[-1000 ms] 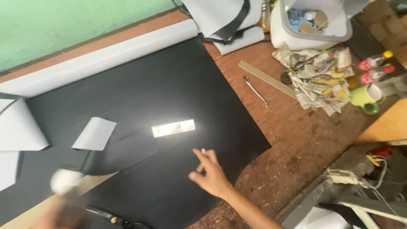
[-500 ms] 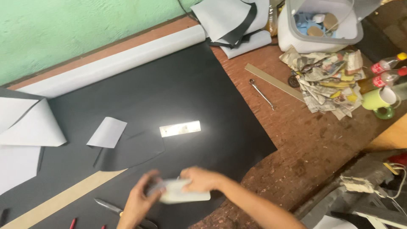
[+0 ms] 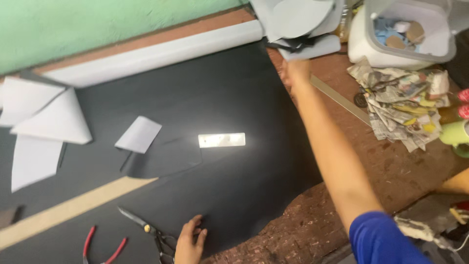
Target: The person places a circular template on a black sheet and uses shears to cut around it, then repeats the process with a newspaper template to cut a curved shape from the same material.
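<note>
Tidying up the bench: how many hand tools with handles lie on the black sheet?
2: black-handled scissors beside the left hand, and red-handled pliers further left at the bottom edge. Others may lie out of view.

This is a craft workshop. A big black sheet (image 3: pixel 234 98), scissors (image 3: pixel 146 229) and red pliers (image 3: pixel 102 244) lie on the worn table (image 3: pixel 405 176).

Crumpled newspaper (image 3: pixel 405 102) beside white tub (image 3: pixel 391 46)

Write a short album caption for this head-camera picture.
Left hand rests on a black sheet near scissors; right hand reaches toward grey pieces.
</note>
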